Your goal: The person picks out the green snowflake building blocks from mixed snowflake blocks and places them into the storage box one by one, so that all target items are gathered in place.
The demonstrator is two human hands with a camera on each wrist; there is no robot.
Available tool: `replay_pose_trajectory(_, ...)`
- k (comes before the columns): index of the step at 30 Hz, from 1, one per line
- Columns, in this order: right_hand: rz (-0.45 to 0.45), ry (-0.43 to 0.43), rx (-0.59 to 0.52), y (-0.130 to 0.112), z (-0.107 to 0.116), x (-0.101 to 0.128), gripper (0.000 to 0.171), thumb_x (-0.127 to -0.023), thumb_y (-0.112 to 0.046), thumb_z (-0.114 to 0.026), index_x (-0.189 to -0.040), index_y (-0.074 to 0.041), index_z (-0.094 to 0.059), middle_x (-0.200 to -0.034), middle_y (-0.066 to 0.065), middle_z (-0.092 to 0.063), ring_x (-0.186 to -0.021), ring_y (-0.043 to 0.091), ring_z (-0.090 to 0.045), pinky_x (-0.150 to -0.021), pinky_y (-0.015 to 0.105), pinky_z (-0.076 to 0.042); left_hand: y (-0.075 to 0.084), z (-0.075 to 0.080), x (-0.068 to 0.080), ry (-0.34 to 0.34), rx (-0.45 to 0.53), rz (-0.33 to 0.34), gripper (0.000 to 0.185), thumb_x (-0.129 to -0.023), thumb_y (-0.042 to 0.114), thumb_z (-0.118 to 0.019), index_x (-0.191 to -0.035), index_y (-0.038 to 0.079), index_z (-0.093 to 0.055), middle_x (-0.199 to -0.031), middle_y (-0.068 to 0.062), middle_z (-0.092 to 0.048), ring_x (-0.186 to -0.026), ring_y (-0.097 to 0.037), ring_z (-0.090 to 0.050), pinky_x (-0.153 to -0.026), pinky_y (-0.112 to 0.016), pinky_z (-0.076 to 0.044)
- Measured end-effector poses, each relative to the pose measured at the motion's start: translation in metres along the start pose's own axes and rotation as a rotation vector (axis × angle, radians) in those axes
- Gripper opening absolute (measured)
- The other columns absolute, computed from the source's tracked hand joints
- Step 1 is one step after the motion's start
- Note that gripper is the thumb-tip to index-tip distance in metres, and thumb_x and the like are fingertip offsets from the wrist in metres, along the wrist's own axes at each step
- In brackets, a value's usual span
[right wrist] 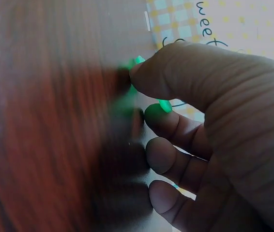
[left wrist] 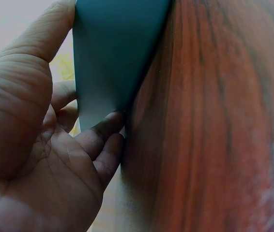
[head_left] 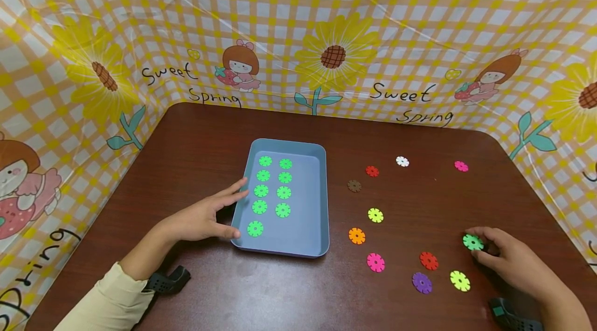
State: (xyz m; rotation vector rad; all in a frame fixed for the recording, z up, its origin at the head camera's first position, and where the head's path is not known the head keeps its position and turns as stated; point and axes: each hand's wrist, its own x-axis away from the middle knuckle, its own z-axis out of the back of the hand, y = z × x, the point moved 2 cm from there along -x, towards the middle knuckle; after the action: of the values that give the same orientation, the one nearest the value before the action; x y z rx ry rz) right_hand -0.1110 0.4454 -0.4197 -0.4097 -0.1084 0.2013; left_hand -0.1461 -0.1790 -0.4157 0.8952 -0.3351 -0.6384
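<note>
At the right of the head view, my right hand (head_left: 513, 261) pinches a green snowflake disc (head_left: 473, 242) between thumb and forefinger. The right wrist view shows that green disc (right wrist: 165, 105) tilted on edge close over the table, partly hidden behind the thumb. My left hand (head_left: 200, 217) lies against the left side of a blue-grey tray (head_left: 319, 201), its fingers spread and the thumb at the rim. Seen from the left wrist, the lower fingertips touch the tray's outer wall (left wrist: 113, 53). Inside the tray, several green discs (head_left: 260, 190) lie flat in two columns, toward its left side.
Loose notched discs lie on the brown table (head_left: 196, 279) right of the tray, among them an orange disc (head_left: 356, 236), a purple disc (head_left: 422, 283), a white disc (head_left: 402, 161) and a brown disc (head_left: 354, 186). A checked cloth (head_left: 280, 20) hangs around the table's back and sides.
</note>
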Motion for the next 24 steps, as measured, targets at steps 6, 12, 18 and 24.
replay_pose_trajectory(6, 0.041, 0.057, 0.003, 0.001, -0.001, 0.002, 0.033, -0.089, -0.007, -0.075, -0.119, -0.004, -0.062, -0.095, 0.001, -0.054, -0.072, 0.002, -0.042, -0.059, 0.025, -0.038, 0.000, -0.001, 0.000, -0.008, -0.002, -0.009, 0.091, -0.087, 0.032, -0.079, -0.156, 0.002, -0.027, -0.167, -0.004, -0.006, -0.150, -0.028, -0.011, -0.112, -0.058, -0.023)
replay_pose_trajectory(12, 0.060, 0.067, 0.013, 0.001, -0.002, -0.001, 0.032, -0.088, -0.008, -0.075, -0.118, -0.004, -0.063, -0.096, 0.003, -0.055, -0.072, 0.001, -0.043, -0.059, 0.026, -0.038, -0.001, 0.000, 0.001, -0.004, 0.004, -0.001, 0.091, -0.087, 0.031, -0.079, -0.156, 0.003, -0.027, -0.167, -0.003, -0.005, -0.150, -0.028, -0.010, -0.111, -0.059, -0.023)
replay_pose_trajectory(18, 0.034, 0.071, 0.025, -0.003, 0.000, -0.002, 0.032, -0.089, -0.010, -0.075, -0.117, -0.004, -0.064, -0.103, 0.007, -0.058, -0.076, -0.003, -0.046, -0.060, 0.025, -0.042, -0.002, 0.000, 0.000, -0.005, -0.010, -0.012, 0.091, -0.087, 0.032, -0.079, -0.156, 0.003, -0.027, -0.167, -0.004, -0.006, -0.150, -0.027, -0.011, -0.111, -0.058, -0.024)
replay_pose_trajectory(24, 0.025, 0.084, 0.007, -0.010, 0.002, -0.003, 0.032, -0.090, -0.012, -0.075, -0.118, -0.004, -0.064, -0.108, 0.009, -0.058, -0.080, -0.004, -0.047, -0.063, 0.022, -0.043, -0.002, 0.000, -0.001, -0.016, 0.000, -0.005, 0.092, -0.086, 0.033, -0.079, -0.156, 0.003, -0.027, -0.167, -0.004, -0.005, -0.150, -0.027, -0.010, -0.112, -0.059, -0.023)
